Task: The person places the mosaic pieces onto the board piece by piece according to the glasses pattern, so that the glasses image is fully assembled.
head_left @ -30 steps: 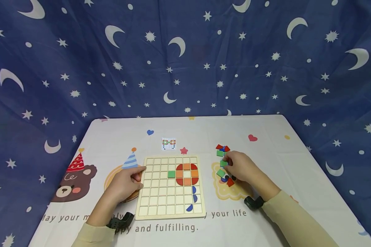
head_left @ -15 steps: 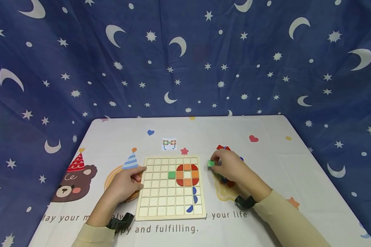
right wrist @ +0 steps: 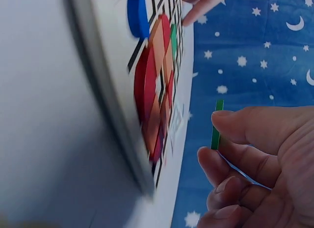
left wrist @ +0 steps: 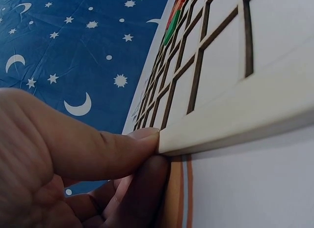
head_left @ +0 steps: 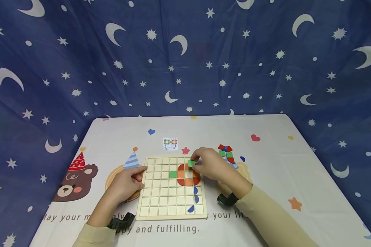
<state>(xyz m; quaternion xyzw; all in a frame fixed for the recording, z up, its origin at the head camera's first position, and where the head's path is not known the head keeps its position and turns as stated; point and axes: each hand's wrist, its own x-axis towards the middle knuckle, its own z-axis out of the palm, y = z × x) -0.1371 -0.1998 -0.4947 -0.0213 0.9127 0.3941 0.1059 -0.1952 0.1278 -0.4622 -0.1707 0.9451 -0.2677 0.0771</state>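
Note:
My left hand (head_left: 128, 183) grips the left edge of a pale wooden grid board (head_left: 160, 206); the left wrist view has its thumb at the rim and a finger just below. My right hand (head_left: 214, 166) pinches a thin green square tile (head_left: 190, 163) between thumb and fingers, over the board's upper right. In the right wrist view this tile (right wrist: 215, 138) stands edge-on, apart from the board. Red and orange pieces (head_left: 180, 181) form a ring on the board, partly hidden by the right hand. A green square (head_left: 172, 174) lies left of the ring; blue half-circles (head_left: 195, 190) lie below it.
Right of the board is a loose pile with red pieces (head_left: 230, 160), green squares (head_left: 229, 154) and blue ones. A separate blue half-circle (head_left: 242, 159) lies beside it. Behind the board lies a small pattern card (head_left: 170, 143). A printed white cloth (head_left: 259, 161) covers the table.
My right hand has picked a green tile from the pile and carried it left, over the board's upper right. The left hand stays at the board's edge.

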